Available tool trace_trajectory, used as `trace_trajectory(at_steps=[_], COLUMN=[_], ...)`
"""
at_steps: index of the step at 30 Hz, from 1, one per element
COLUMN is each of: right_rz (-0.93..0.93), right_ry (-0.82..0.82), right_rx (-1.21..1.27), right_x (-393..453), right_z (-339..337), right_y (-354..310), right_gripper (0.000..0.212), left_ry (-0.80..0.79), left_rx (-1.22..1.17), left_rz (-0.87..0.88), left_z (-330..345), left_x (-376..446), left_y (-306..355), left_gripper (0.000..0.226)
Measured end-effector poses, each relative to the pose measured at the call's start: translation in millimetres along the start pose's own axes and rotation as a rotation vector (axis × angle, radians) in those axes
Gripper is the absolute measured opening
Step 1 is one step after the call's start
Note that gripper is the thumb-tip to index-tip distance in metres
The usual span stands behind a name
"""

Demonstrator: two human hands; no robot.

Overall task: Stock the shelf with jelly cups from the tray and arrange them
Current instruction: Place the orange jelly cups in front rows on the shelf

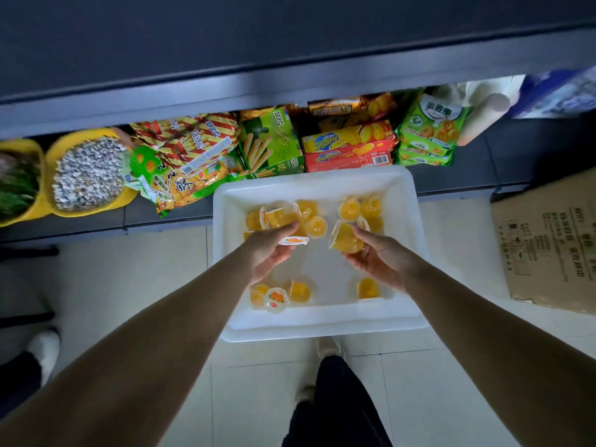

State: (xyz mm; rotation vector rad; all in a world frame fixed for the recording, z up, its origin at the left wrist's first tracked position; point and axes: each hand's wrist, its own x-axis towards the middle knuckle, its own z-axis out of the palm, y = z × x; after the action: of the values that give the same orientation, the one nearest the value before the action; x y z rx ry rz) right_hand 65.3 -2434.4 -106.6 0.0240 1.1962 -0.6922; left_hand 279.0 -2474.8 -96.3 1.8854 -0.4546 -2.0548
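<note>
Hands reach together over a white tray (pixel 322 327) that sits on the pale floor, its far edge against the bottom shelf (pixel 451 185). The left hand (pixel 269 251), palm up, curls its fingers round a jelly cup (pixel 292 239) lying on its side, the printed lid facing near. The right hand (pixel 380 258), also palm up, cradles and grips another cup (pixel 345 238) between thumb and fingers. More orange cups lie loose in the tray: one cluster (pixel 309 217) at the far middle just beyond the left fingertips, a second cluster (pixel 364 211) at the far right, three cups (pixel 279 295) along the near wall under the left wrist, and a single cup (pixel 368 288) near the right wrist. On the shelf beyond the tray stand snack packs: striped bags (pixel 190 140), a green stick box (pixel 272 140), red cracker boxes (pixel 350 146) and green biscuit bags (pixel 429 133). Two yellow tubs (pixel 87 175) sit at the far left, and a cardboard box (pixel 548 246) lies right of the tray.
</note>
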Motion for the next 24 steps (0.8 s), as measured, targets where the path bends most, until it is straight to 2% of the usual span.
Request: trace_trajectory(at_steps=[2,5,9,11,12,14,16,18,20,24], right_rz=[-0.043,-0.113,-0.238,-0.324,-0.375,-0.491,-0.604,-0.722,-0.839,-1.04], right_ry=[-0.035,-0.161,-0.269,-0.272,-0.256,-0.213,-0.204,-0.213,-0.197,-0.187], right_rx=[0.062,0.203,0.176,0.125,0.091,0.046,-0.025,-0.13,-0.222,-0.278], right_x=[-26.5,-76.4,-160.9,-204.7,-227.4,-276.0,-325.9,-378.9,-432.8,-524.1], right_z=[9.2,22.0,35.7,41.9,45.1,52.9,61.4,70.3,78.5,86.7], right_y=[-5.0,-15.5,-34.9,-47.5,-55.6,-74.3,-96.3,-120.1,-144.7,-194.0], right_gripper=[0.05,0.046,0.043,0.052,0.05,0.031,0.018,0.016,0.017,0.024], left_ry=[-0.041,-0.146,-0.303,-0.356,-0.353,-0.279,-0.151,-0.004,0.077,-0.015], left_rx=[-0.003,0.003,0.103,0.22,0.288,0.405,0.536,0.66,0.662,0.464], left_rz=[0.044,0.129,0.243,0.318,0.365,0.47,0.613,0.772,0.911,1.053], left_z=[4.4,13.2,32.2,44.8,50.8,65.1,83.3,105.2,129.3,176.5], left_x=[-30.2,-79.7,-166.7,-215.6,-239.6,-285.6,-328.4,-375.7,-423.6,-503.6], left_y=[12.7,32.1,57.4,72.2,79.6,97.3,117.6,138.7,159.4,197.5], left_gripper=[0.021,0.038,0.018,0.016,0.015,0.016,0.026,0.029,0.03,0.032])
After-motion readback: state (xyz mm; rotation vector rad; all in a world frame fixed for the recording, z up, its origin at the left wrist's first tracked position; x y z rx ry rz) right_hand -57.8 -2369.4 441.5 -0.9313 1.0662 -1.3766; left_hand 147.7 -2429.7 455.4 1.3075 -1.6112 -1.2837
